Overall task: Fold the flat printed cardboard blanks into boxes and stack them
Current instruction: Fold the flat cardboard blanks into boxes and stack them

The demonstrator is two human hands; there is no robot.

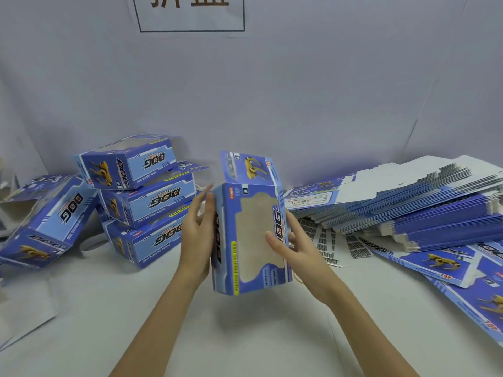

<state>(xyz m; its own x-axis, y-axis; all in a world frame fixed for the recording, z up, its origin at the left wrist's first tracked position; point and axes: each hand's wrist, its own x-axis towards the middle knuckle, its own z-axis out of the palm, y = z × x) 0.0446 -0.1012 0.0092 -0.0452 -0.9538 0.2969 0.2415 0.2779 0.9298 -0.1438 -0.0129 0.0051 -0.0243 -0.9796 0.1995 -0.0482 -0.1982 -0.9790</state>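
I hold a blue printed box (249,235) upright at the centre, above the table. Its windowed face is turned toward me and its top flap (249,167) stands open. My left hand (197,235) lies flat against the box's left side, fingers straight. My right hand (291,246) grips the right side, thumb on the window face and fingers behind. Three folded boxes (141,197) are stacked at the left, with one more (51,221) leaning beside them. A pile of flat blanks (408,205) lies at the right.
A white cloth covers the table (245,336) and the wall behind. Barcode sticker sheets (329,240) lie beside the blanks. More flat blanks (462,281) spread toward the right front. A framed sign (190,12) hangs on the back wall.
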